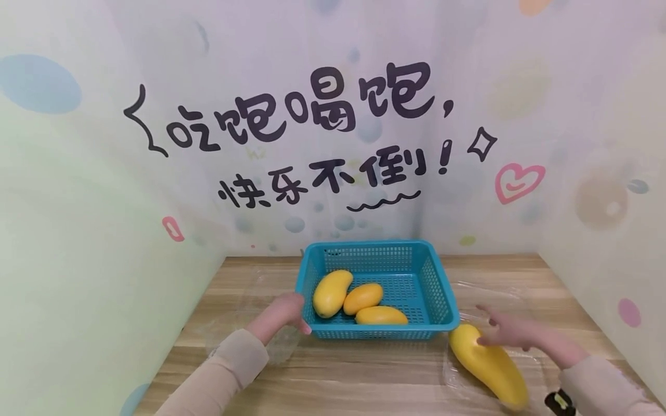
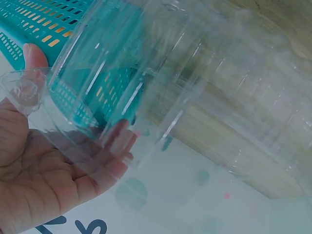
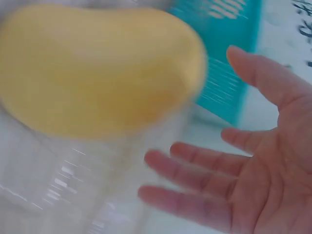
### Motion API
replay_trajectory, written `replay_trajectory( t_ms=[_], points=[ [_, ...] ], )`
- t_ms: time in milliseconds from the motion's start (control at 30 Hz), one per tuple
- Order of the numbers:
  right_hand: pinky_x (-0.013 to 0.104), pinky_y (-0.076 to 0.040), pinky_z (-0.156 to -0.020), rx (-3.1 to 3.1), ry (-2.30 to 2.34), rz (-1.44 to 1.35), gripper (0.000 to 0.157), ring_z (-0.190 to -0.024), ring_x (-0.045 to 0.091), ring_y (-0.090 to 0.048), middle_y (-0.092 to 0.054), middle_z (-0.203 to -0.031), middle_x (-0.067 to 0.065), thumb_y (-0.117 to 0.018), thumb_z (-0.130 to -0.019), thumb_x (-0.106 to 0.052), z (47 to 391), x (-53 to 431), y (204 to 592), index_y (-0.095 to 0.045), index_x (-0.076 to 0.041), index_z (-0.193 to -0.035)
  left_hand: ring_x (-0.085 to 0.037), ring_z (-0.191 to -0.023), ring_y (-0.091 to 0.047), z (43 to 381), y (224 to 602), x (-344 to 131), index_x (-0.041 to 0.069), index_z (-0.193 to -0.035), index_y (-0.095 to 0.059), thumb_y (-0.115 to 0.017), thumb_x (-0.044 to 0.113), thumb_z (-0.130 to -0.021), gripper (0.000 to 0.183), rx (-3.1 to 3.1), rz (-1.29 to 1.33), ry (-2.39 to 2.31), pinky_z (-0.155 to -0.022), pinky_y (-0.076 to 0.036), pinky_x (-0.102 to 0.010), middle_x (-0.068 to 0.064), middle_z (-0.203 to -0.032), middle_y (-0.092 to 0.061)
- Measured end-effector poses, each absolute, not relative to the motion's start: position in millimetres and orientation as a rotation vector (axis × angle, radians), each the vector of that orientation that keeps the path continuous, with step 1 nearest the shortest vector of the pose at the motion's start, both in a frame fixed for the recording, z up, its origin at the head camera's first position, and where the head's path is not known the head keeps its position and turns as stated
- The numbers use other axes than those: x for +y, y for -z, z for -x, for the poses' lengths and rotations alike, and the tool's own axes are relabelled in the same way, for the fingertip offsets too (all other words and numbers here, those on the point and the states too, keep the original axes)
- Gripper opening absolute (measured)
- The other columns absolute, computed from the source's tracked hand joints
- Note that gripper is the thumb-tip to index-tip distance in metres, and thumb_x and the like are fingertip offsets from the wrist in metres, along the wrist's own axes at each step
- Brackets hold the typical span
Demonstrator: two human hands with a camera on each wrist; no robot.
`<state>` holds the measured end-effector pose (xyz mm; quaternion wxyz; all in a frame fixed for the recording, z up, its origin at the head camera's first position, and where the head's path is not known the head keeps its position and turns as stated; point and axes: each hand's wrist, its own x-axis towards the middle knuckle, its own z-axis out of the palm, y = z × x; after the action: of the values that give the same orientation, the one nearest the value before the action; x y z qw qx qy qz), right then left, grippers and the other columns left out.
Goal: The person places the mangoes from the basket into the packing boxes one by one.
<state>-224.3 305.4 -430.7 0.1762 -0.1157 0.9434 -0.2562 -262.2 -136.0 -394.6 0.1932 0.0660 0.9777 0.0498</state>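
Observation:
Three yellow mangoes, one of them (image 1: 333, 293) the largest, lie in the left half of a teal plastic basket (image 1: 444, 300). My left hand (image 1: 283, 312) is at the basket's front left corner; in the left wrist view, its fingers are loosely bent behind a clear plastic container (image 2: 219, 97), with no firm hold visible. A long, curved yellow fruit (image 1: 491, 370), mango-like but much larger, lies right of the basket. Over its upper end is my right hand (image 1: 512, 330), fingers spread. In the blurred right wrist view, this hand (image 3: 268, 180) is beside the fruit, holding nothing.
Beneath the long fruit is a clear plastic tray (image 1: 448, 375). The wooden tabletop (image 1: 359, 387) meets a printed wall (image 1: 291, 231) behind the basket, with further walls at both sides. A small black object (image 1: 561, 401) is near the right sleeve.

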Motion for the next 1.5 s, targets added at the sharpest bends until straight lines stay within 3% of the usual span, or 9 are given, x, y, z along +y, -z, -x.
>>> replay_trajectory(
  t_ms=[100,233,400,533,733,867,1000,1167,1500],
  points=[
    [0.036,-0.048,-0.049,2.743,0.696,0.408,0.075,-0.059,0.024,-0.054,-0.053,-0.108,0.035,-0.067,-0.081,-0.032,237.0,300.9,403.9,-0.029,0.006,-0.134,-0.022,-0.084,-0.05,261.1,392.6,-138.2,-0.003,-0.109,-0.056,-0.079,0.029,-0.069,0.056,2.742,-0.171,-0.153,-0.083,-0.048,-0.039,-0.013,-0.102,-0.059],
    [0.043,-0.052,-0.065,2.864,0.649,0.566,0.067,-0.085,0.034,-0.06,-0.059,-0.103,0.028,-0.065,-0.084,-0.029,258.0,280.7,372.3,-0.035,0.009,-0.13,-0.023,-0.086,-0.052,261.2,390.7,-140.4,-0.003,-0.109,-0.056,-0.079,0.028,-0.069,0.056,2.739,-0.162,-0.167,-0.083,-0.048,-0.039,-0.014,-0.102,-0.059],
    [0.04,-0.054,-0.069,2.847,0.639,0.657,0.065,-0.093,0.034,-0.058,-0.057,-0.111,0.026,-0.063,-0.085,-0.027,291.4,239.0,349.7,-0.034,0.005,-0.134,-0.026,-0.096,-0.054,263.4,393.3,-142.2,-0.004,-0.112,-0.056,-0.079,0.032,-0.069,0.061,2.748,-0.198,-0.11,-0.088,-0.046,-0.04,-0.016,-0.111,-0.059],
    [0.045,-0.05,-0.081,2.816,0.457,0.71,0.065,-0.104,0.033,-0.056,-0.056,-0.118,0.021,-0.06,-0.087,-0.033,316.3,197.9,343.7,-0.035,0.001,-0.136,-0.025,-0.095,-0.055,264.9,397.6,-142.8,-0.004,-0.111,-0.056,-0.079,0.033,-0.069,0.061,2.759,-0.221,-0.089,-0.087,-0.047,-0.039,-0.016,-0.11,-0.059],
    [0.048,-0.039,-0.097,2.775,0.237,0.779,0.059,-0.121,0.031,-0.046,-0.044,-0.137,0.015,-0.058,-0.089,-0.032,339.7,139.0,360.7,-0.037,-0.004,-0.138,-0.026,-0.095,-0.055,263.0,396.0,-141.0,-0.005,-0.111,-0.056,-0.08,0.031,-0.068,0.06,2.766,-0.237,-0.111,-0.087,-0.047,-0.04,-0.017,-0.109,-0.059],
    [0.05,-0.034,-0.101,2.756,0.191,0.747,0.056,-0.127,0.032,-0.038,-0.041,-0.14,0.013,-0.059,-0.089,-0.031,350.2,110.8,379.9,-0.041,-0.008,-0.137,-0.027,-0.099,-0.055,261.6,393.7,-137.8,-0.005,-0.112,-0.056,-0.079,0.032,-0.07,0.06,2.765,-0.258,-0.076,-0.088,-0.046,-0.039,-0.016,-0.11,-0.059],
    [0.047,-0.036,-0.1,2.742,0.22,0.733,0.052,-0.126,0.031,-0.04,-0.046,-0.136,0.011,-0.06,-0.088,-0.031,358.5,93.0,393.7,-0.045,-0.008,-0.134,-0.026,-0.097,-0.057,261.5,393.2,-133.9,-0.003,-0.107,-0.058,-0.078,0.034,-0.07,0.057,2.77,-0.293,0.0,-0.088,-0.047,-0.037,-0.014,-0.105,-0.062],
    [0.045,-0.036,-0.1,2.689,0.249,0.691,0.051,-0.125,0.03,-0.04,-0.045,-0.136,0.011,-0.058,-0.089,-0.032,365.7,81.3,412.3,-0.046,-0.009,-0.133,-0.022,-0.083,-0.056,260.6,391.9,-131.1,-0.002,-0.098,-0.061,-0.079,0.034,-0.069,0.05,2.778,-0.293,0.027,-0.082,-0.049,-0.035,-0.011,-0.092,-0.063],
    [0.048,-0.035,-0.1,2.568,0.186,0.565,0.053,-0.126,0.029,-0.039,-0.043,-0.138,0.007,-0.057,-0.088,-0.043,365.1,72.2,431.1,-0.047,-0.017,-0.133,-0.02,-0.081,-0.055,259.4,390.0,-134.3,-0.002,-0.1,-0.06,-0.078,0.035,-0.07,0.051,2.762,-0.258,0.066,-0.082,-0.049,-0.035,-0.011,-0.092,-0.062]
  ],
)
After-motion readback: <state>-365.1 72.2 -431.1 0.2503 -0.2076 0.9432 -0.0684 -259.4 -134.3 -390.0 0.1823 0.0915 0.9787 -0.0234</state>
